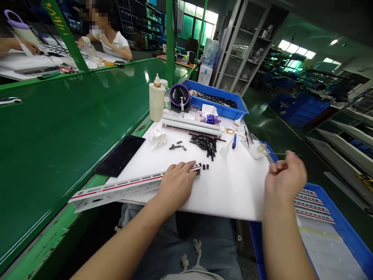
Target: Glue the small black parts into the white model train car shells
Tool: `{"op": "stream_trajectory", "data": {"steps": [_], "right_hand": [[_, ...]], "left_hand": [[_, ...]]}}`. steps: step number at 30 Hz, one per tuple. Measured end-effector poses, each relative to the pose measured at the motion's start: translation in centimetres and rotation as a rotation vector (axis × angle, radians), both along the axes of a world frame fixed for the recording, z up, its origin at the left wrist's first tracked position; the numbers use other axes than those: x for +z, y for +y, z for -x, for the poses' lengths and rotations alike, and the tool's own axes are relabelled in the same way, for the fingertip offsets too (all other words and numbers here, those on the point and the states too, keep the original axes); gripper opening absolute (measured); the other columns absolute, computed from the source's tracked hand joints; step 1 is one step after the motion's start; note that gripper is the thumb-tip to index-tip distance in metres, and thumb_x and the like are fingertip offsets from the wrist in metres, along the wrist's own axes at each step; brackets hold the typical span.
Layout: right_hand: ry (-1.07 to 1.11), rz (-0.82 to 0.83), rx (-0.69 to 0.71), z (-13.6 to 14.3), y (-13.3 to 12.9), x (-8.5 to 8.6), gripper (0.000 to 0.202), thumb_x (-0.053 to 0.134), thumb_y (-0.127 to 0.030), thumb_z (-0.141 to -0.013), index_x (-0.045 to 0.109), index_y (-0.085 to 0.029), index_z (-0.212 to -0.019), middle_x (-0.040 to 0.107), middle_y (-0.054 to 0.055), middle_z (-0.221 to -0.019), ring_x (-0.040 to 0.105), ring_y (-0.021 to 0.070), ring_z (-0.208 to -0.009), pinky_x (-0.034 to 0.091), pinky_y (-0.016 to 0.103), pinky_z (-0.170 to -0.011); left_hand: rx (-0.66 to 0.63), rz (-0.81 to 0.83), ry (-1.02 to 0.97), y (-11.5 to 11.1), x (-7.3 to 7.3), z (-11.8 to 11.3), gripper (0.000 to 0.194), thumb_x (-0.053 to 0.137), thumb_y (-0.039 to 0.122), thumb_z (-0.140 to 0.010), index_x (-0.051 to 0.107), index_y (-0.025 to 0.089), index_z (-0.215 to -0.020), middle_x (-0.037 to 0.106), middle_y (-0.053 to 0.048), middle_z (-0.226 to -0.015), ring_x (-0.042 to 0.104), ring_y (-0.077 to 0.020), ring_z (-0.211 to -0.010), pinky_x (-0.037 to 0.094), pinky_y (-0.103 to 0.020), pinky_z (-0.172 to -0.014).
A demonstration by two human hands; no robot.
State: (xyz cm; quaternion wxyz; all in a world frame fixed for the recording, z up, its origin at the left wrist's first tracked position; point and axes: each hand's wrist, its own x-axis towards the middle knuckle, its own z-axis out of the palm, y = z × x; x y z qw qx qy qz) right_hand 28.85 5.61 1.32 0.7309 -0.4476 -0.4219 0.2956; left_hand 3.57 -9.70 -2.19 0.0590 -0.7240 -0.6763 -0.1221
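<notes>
My left hand [178,182] is closed over the right end of a long white train-car shell [116,184] with a red stripe and a row of window openings. The shell lies slantwise, its left end reaching past the board's edge. Just beyond my left fingertips are a few small black pieces [207,167]. My right hand [287,175] is raised over the right side of the board, fingers pinched together. A thin, blurred stick-like tool [278,154] shows at its fingertips; its exact kind is unclear. A pile of black pieces [205,144] lies mid-board.
A second white shell [192,127] lies behind the pile. Around it stand a cream bottle [156,102], a crumpled tissue [157,139] and a blue knife [234,141]. Blue bins [233,113] are behind and at right. A dark tablet [121,155] rests at left. People sit across.
</notes>
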Motion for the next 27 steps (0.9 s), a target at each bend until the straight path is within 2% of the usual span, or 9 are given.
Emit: {"op": "stream_trajectory", "data": {"steps": [1,3,5,8,11,14,22,25,27], "right_hand": [[0.103,0.041,0.125,1.6,-2.0,-0.5,0.019,0.068,-0.034,-0.074,0.054,-0.023,-0.079,0.036,-0.007,-0.058,0.028,0.0096,-0.048,0.024,0.025,-0.041],[0.143,0.105,0.312,4.8,-5.6,-1.7,0.023,0.075,-0.035,-0.070,0.058,-0.020,-0.076,0.045,-0.006,-0.061,0.029,0.0066,-0.046,0.024,0.022,-0.041],[0.068,0.132,0.392,7.5,-8.0,-3.0,0.024,0.075,-0.038,-0.073,0.061,-0.019,-0.073,0.050,-0.005,-0.063,0.032,0.0064,-0.047,0.026,0.023,-0.043],[-0.102,0.133,0.431,9.5,-9.5,-4.4,0.023,0.071,-0.041,-0.079,0.065,-0.019,-0.073,0.054,-0.003,-0.066,0.042,0.0095,-0.052,0.035,0.026,-0.050],[-0.192,0.107,0.459,9.9,-9.7,-4.7,0.018,0.070,-0.038,-0.081,0.068,-0.021,-0.074,0.057,-0.002,-0.068,0.053,0.0144,-0.065,0.044,0.030,-0.063],[-0.236,0.105,0.478,9.9,-9.6,-4.6,0.013,0.070,-0.036,-0.081,0.070,-0.023,-0.076,0.060,-0.001,-0.071,0.056,0.0165,-0.071,0.047,0.031,-0.068],[-0.269,0.082,0.474,10.3,-9.7,-4.5,0.014,0.070,-0.037,-0.080,0.072,-0.023,-0.077,0.064,0.001,-0.078,0.058,0.0180,-0.072,0.047,0.032,-0.063],[-0.182,0.040,0.403,9.0,-9.8,-3.5,0.016,0.070,-0.038,-0.080,0.069,-0.022,-0.077,0.061,0.000,-0.075,0.052,0.0144,-0.061,0.042,0.030,-0.055],[-0.154,-0.012,0.311,7.1,-9.2,-2.5,0.019,0.072,-0.040,-0.078,0.067,-0.022,-0.079,0.058,-0.001,-0.073,0.047,0.0125,-0.055,0.038,0.029,-0.050]], "left_hand": [[0.004,0.002,0.001,0.0,0.0,0.0,0.029,0.049,0.016,-0.090,0.072,0.026,-0.106,0.057,-0.002,-0.140,0.059,-0.0257,-0.112,0.046,-0.042,-0.085],[0.010,0.004,0.007,0.1,0.0,0.0,0.029,0.049,0.016,-0.091,0.071,0.026,-0.107,0.057,-0.002,-0.141,0.059,-0.0257,-0.112,0.047,-0.042,-0.085],[0.012,0.002,0.016,0.1,-0.1,-0.1,0.029,0.049,0.016,-0.091,0.071,0.026,-0.107,0.057,-0.002,-0.140,0.059,-0.0256,-0.111,0.047,-0.042,-0.085],[0.008,-0.011,0.019,0.2,-0.1,-0.1,0.030,0.049,0.016,-0.090,0.071,0.026,-0.107,0.057,-0.002,-0.140,0.059,-0.0255,-0.111,0.047,-0.042,-0.085],[0.003,-0.020,0.013,0.1,0.0,-0.1,0.030,0.048,0.016,-0.090,0.070,0.026,-0.108,0.058,-0.002,-0.139,0.059,-0.0252,-0.112,0.047,-0.042,-0.086],[0.005,-0.019,0.014,0.0,0.0,-0.1,0.030,0.048,0.015,-0.090,0.071,0.025,-0.106,0.058,-0.002,-0.139,0.059,-0.0250,-0.112,0.046,-0.042,-0.086],[0.005,-0.020,0.021,0.0,-0.2,0.0,0.030,0.048,0.016,-0.091,0.069,0.025,-0.110,0.057,-0.003,-0.140,0.058,-0.0255,-0.113,0.046,-0.043,-0.087],[0.005,-0.015,0.021,0.0,-0.1,0.0,0.030,0.048,0.016,-0.091,0.070,0.025,-0.108,0.057,-0.002,-0.140,0.059,-0.0251,-0.112,0.046,-0.043,-0.087],[0.005,-0.013,0.015,0.0,-0.1,0.0,0.030,0.048,0.016,-0.091,0.071,0.026,-0.107,0.057,-0.002,-0.140,0.059,-0.0250,-0.112,0.047,-0.043,-0.087]]}}
